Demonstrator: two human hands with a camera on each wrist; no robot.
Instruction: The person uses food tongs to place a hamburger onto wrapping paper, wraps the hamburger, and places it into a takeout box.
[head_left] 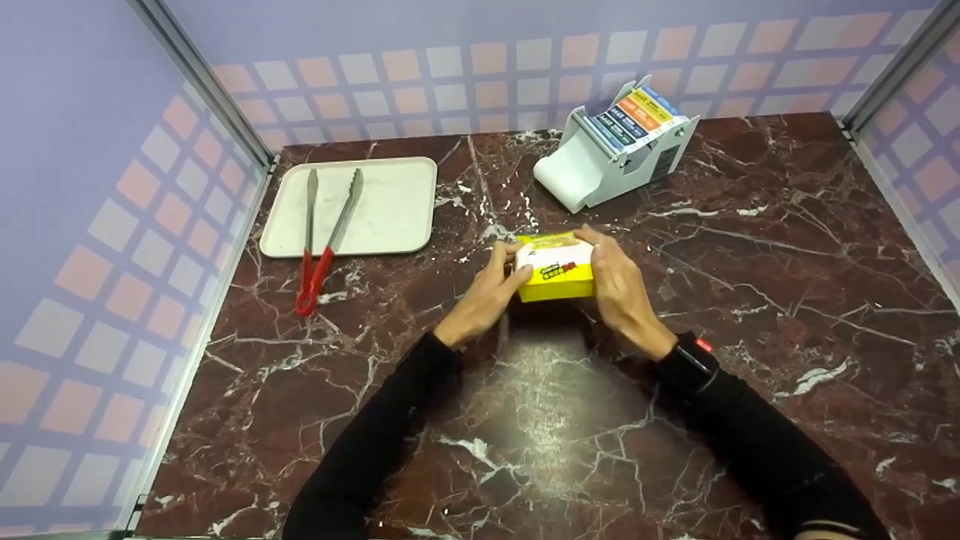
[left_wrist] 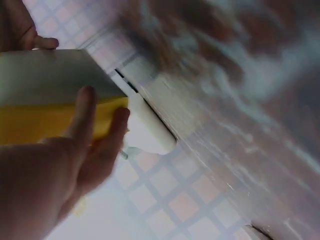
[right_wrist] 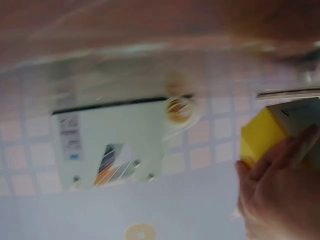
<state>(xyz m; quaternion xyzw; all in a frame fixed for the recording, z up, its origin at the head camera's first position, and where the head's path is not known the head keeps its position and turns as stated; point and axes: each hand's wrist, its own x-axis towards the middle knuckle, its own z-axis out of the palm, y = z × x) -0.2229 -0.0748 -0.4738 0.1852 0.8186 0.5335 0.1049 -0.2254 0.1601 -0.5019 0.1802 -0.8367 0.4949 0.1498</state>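
Between both hands is a small yellow and white cardboard box (head_left: 556,283) with dark and red print on its side, held over the middle of the table. My left hand (head_left: 486,294) grips its left end, thumb on the near side. The opposite end is gripped by my right hand (head_left: 619,289), whose fingers reach to the far edge. In the left wrist view, fingers lie along the yellow side of the box (left_wrist: 45,122) beside a grey face. The right wrist view shows the yellow end of the box (right_wrist: 262,136) above the fingers.
Behind the box stands a white dispenser (head_left: 574,169) with coloured labels on top. At the back left lies a cream tray (head_left: 397,206), with red-handled metal tongs (head_left: 321,266) resting across its front edge. Tiled-pattern panels (head_left: 442,71) enclose the marbled table (head_left: 750,300) at the back and sides.
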